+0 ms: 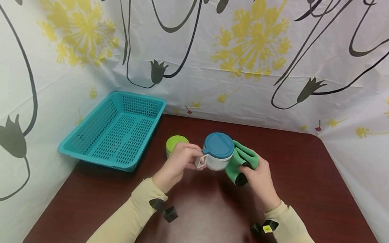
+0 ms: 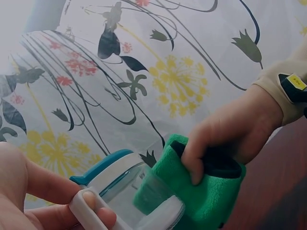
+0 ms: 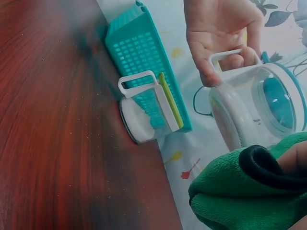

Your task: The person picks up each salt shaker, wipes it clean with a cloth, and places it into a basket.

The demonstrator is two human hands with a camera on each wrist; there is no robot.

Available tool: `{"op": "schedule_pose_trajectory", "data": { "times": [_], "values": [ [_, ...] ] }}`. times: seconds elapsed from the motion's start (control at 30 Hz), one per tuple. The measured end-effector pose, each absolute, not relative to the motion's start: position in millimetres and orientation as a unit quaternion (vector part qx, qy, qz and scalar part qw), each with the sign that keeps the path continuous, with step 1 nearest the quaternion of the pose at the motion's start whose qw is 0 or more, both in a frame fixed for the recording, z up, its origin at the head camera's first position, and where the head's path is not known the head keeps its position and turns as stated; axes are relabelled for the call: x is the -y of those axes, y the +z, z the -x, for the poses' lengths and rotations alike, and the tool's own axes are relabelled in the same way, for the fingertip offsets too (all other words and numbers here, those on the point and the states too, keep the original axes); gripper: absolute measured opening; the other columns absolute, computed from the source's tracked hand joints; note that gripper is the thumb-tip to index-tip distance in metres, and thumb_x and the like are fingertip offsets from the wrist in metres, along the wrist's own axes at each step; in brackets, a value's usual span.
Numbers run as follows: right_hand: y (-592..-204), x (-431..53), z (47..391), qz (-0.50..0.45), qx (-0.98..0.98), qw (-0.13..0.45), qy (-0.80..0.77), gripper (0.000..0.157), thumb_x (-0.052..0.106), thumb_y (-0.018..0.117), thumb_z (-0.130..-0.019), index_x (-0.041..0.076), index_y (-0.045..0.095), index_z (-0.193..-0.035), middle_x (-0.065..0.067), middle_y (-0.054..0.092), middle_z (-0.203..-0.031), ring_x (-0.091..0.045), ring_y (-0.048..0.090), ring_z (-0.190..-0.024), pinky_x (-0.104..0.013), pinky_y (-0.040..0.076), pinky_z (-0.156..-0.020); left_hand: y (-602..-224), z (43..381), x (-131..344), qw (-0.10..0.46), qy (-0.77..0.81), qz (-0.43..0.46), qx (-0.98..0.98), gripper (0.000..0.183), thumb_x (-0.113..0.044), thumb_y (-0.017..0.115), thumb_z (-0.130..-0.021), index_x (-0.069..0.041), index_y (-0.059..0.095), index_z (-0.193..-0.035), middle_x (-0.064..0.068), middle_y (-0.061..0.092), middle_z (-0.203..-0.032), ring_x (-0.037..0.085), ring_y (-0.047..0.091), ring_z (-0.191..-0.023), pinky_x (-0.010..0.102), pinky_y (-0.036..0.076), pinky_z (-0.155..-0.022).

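The left hand (image 1: 180, 161) pinches the white handle of a clear plastic cup with a blue lid (image 1: 217, 151), held above the middle of the dark red bench (image 1: 206, 223). The right hand (image 1: 259, 177) has its fingers (image 2: 201, 158) curled round a folded green cloth (image 1: 241, 162) pressed against the cup's side. A green-lidded cup (image 1: 176, 144) stands just left, beside the teal plastic basket (image 1: 117, 130) at the bench's left edge; open bench lies right.

head view looks down from above; both wrist views sit close, sharing the lidded cup (image 1: 217, 154).
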State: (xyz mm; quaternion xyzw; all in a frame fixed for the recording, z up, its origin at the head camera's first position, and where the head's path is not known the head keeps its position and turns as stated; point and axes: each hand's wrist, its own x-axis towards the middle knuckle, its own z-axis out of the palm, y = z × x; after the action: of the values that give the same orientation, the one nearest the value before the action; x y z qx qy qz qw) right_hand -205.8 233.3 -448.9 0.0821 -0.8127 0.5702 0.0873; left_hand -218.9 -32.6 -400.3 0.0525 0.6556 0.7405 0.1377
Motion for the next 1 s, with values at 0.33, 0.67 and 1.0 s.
{"op": "schedule_pose_trajectory", "data": {
  "times": [0.33,0.67,1.0],
  "values": [
    [-419.2,-232.3,198.9,-0.134,0.795,0.102,0.583,0.062,-0.008,0.064,-0.088,0.018,0.057,-0.144,-0.002,0.060,-0.139,-0.015,0.059,-0.120,-0.023,0.050,-0.091,-407.2,217.9,33.5,0.164,0.726,-0.059,-0.665,0.018,-0.012,0.062,-0.088,0.003,0.069,-0.080,0.019,0.070,-0.082,0.035,0.071,-0.076,0.041,0.059,-0.078],
    [-384.5,-228.3,186.2,-0.153,0.776,0.128,0.598,0.059,-0.009,0.063,-0.089,0.014,0.057,-0.144,-0.007,0.060,-0.140,-0.019,0.060,-0.122,-0.024,0.049,-0.095,-411.9,216.0,33.2,0.171,0.731,-0.075,-0.657,0.016,-0.007,0.060,-0.086,0.004,0.067,-0.076,0.018,0.069,-0.079,0.032,0.070,-0.073,0.041,0.059,-0.076],
    [-381.0,-235.1,189.3,-0.134,0.774,0.173,0.594,0.059,-0.009,0.066,-0.088,0.014,0.058,-0.142,-0.009,0.062,-0.137,-0.017,0.060,-0.121,-0.022,0.050,-0.093,-412.1,211.8,34.3,0.172,0.726,-0.092,-0.660,0.017,-0.008,0.061,-0.085,0.005,0.068,-0.078,0.016,0.069,-0.078,0.035,0.069,-0.075,0.043,0.059,-0.078]
  ]
}}
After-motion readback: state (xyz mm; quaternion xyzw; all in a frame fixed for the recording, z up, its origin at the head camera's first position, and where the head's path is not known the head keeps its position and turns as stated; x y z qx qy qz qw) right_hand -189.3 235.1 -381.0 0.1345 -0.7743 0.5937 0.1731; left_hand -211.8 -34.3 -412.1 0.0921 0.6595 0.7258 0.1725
